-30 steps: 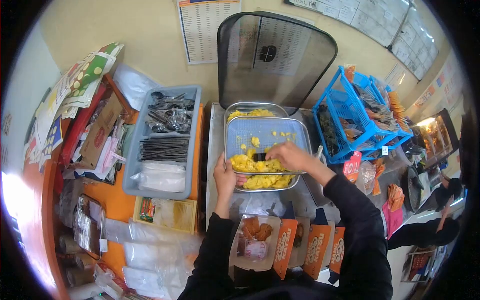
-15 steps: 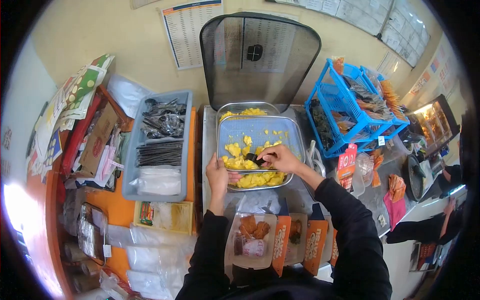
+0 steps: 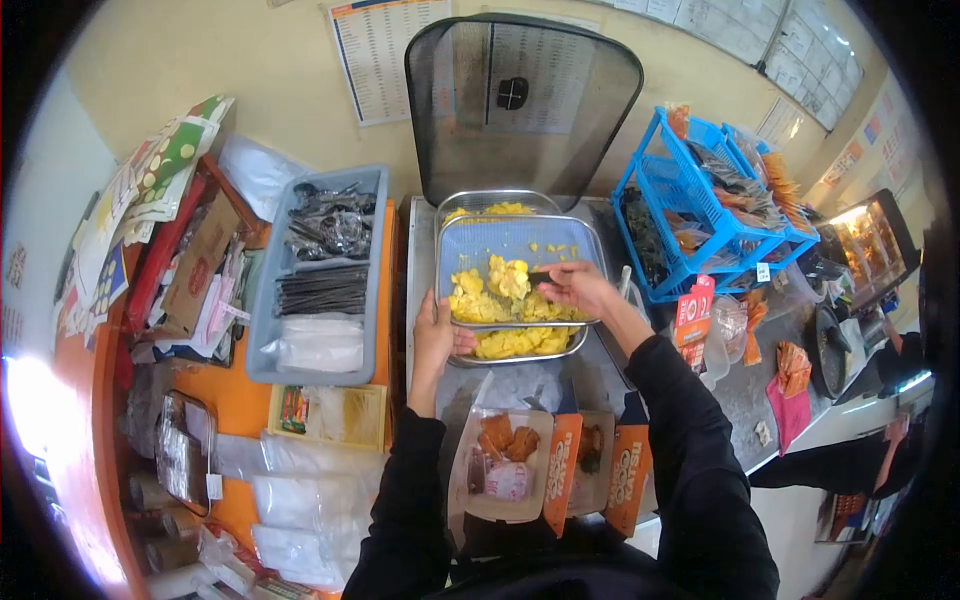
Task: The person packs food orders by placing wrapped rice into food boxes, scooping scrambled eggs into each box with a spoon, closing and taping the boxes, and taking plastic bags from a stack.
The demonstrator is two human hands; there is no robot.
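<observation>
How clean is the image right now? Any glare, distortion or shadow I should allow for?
Head view, left edge: white glare wipes out detail; head view, rim: black corners and fisheye bending, as in the orange counter edge; head view, middle: left hand, right hand and yellow food are readable, without harsh shadows.

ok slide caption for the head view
Left hand at the corner of a tray, right hand holding a dark-handled utensil loaded with yellow food.
</observation>
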